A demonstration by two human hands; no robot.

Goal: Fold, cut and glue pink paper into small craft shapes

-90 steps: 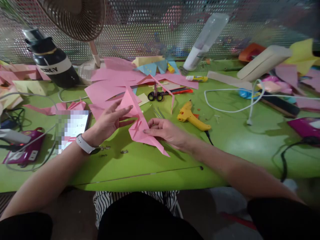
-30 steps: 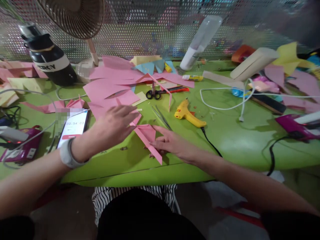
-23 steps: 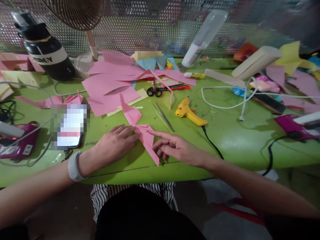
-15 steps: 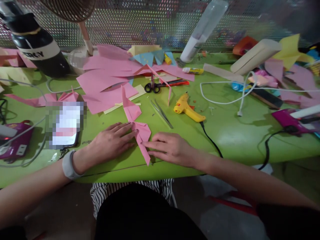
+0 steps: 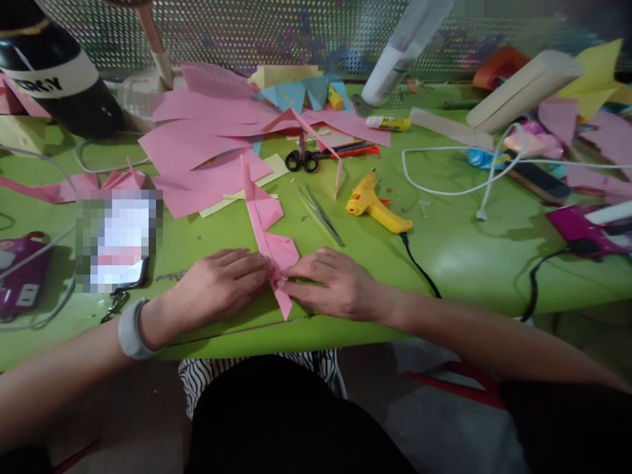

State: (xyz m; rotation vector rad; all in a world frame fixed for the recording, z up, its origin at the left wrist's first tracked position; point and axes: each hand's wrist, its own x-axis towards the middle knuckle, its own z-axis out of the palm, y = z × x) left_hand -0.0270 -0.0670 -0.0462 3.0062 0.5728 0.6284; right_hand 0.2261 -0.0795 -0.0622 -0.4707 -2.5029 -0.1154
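A folded strip of pink paper point(image 5: 280, 249) with pointed flaps on its right side lies on the green table near the front edge. My left hand point(image 5: 228, 280) pinches its left edge in the lower half, fingertips pressed together there. From the other side, my right hand point(image 5: 332, 282) grips the same stretch with thumb and fingers, so the two sets of fingertips nearly meet and cover that part of the paper. Beyond my right hand lie metal tweezers point(image 5: 320, 215) and a yellow hot glue gun point(image 5: 379, 204).
Behind are pink sheets point(image 5: 192, 148), black-handled scissors point(image 5: 301, 160), a cutter with a red end point(image 5: 353, 151) and a glue stick point(image 5: 388, 124). A phone point(image 5: 121, 240) and a dark bottle point(image 5: 54, 79) stand left. A white cable point(image 5: 444, 192) loops at right; the glue gun's black cord point(image 5: 419, 266) runs off the front edge.
The paper's long left edge has been folded up into a narrow straight band. My left hand has slid down the paper, and my right hand has closed on it. The view has shifted slightly.
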